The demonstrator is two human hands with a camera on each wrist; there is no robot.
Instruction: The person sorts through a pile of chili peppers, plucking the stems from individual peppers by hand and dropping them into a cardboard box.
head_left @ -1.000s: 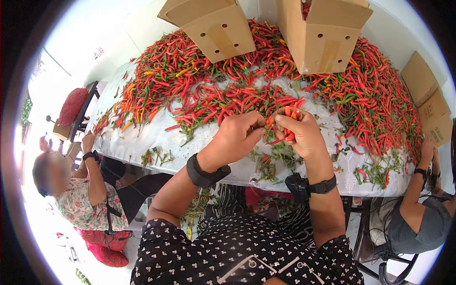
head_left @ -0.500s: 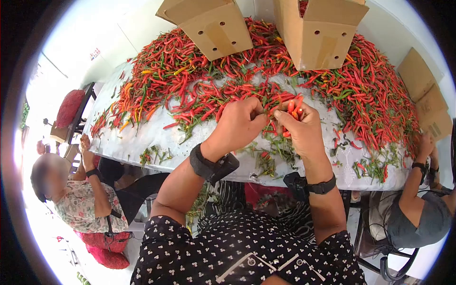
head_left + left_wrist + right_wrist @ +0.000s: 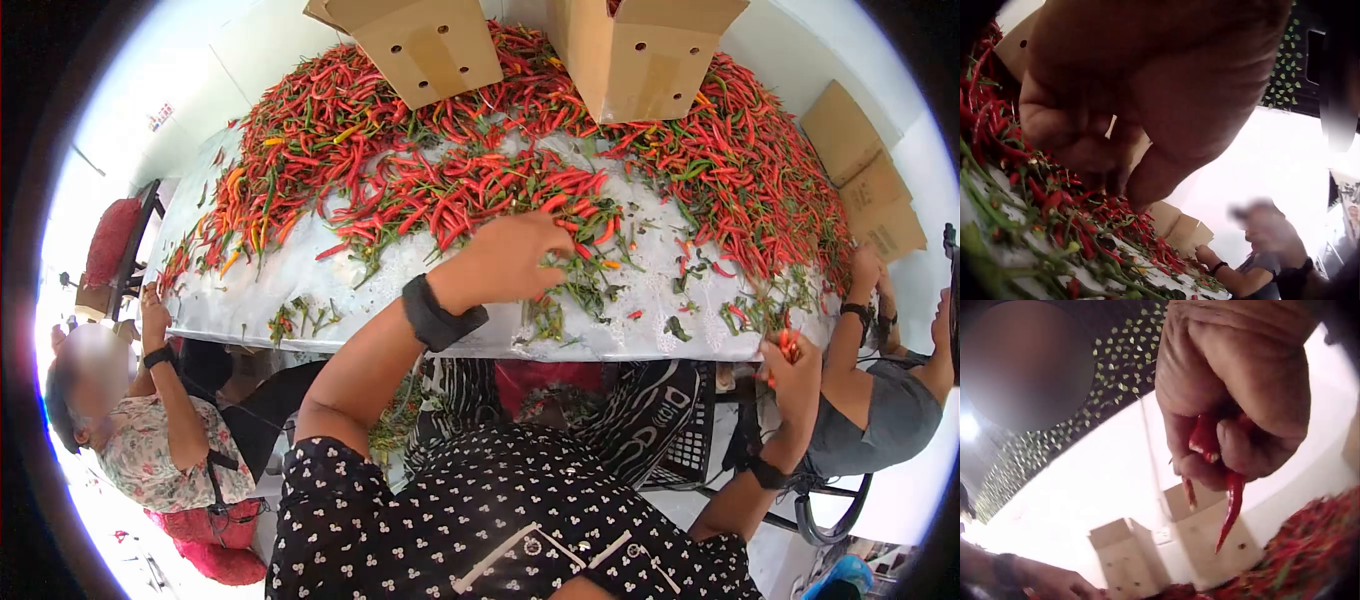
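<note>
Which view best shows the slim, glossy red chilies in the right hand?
Right wrist view: the slim, glossy red chilies show large there, poking out of the gripping right hand. The head view shows them small, partly hidden by that hand; in the left wrist view I cannot make them out.

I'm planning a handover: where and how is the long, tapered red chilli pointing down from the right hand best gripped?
Probably pinch the red chilli by its tip, from below: that end protrudes free; the right hand hides its top.
</note>
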